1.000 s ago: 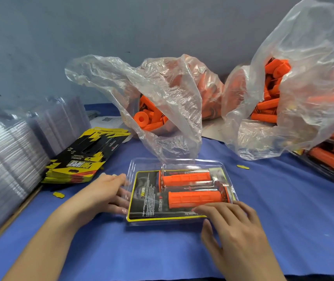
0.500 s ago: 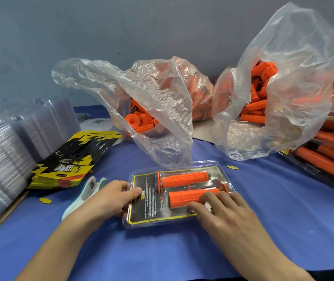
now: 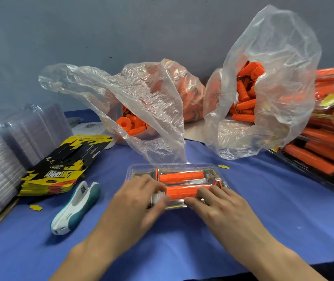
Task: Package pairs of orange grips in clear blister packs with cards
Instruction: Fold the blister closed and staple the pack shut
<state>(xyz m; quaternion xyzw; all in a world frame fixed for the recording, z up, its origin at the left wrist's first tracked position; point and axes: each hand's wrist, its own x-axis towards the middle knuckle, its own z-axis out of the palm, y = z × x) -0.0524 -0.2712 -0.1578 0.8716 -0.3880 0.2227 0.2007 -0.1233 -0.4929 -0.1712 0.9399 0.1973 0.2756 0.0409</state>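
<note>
- Blister pack [image 3: 194,181] lies flat on the blue cloth [image 3: 263,209] straight in front of the person, long side running left to right. Two orange grips sit side by side inside it, the far grip [image 3: 180,176] and the near grip [image 3: 184,192]. A sliver of the printed card [image 3: 141,175] shows at its left end.
- Left hand [image 3: 139,197] covers the pack's left end with bent fingers. It is blurred, so I cannot tell whether it pinches the edge or only presses on it.
- Right hand [image 3: 221,203] has fairly straight fingers. Their tips press down on the pack's near edge beside the near grip, and it grasps nothing.
- From where I stand the pack looks light. The clear shell seems thin, springy and glossy, so it would probably skate on the cloth under a one-sided push. The grips look firm and rubbery and likely carry most of the weight.
- The flat rim at either end looks like the best place to take hold, thumb beneath and fingers on top. The raised pockets would likely flex and let the halves spring apart.
- A white and teal stapler [image 3: 75,207] lies just left of the hands, next to the stack of cards [image 3: 60,167].
- Two plastic bags [image 3: 152,102] of loose grips stand behind the pack, and finished packs [image 3: 328,142] are piled on the right.
</note>
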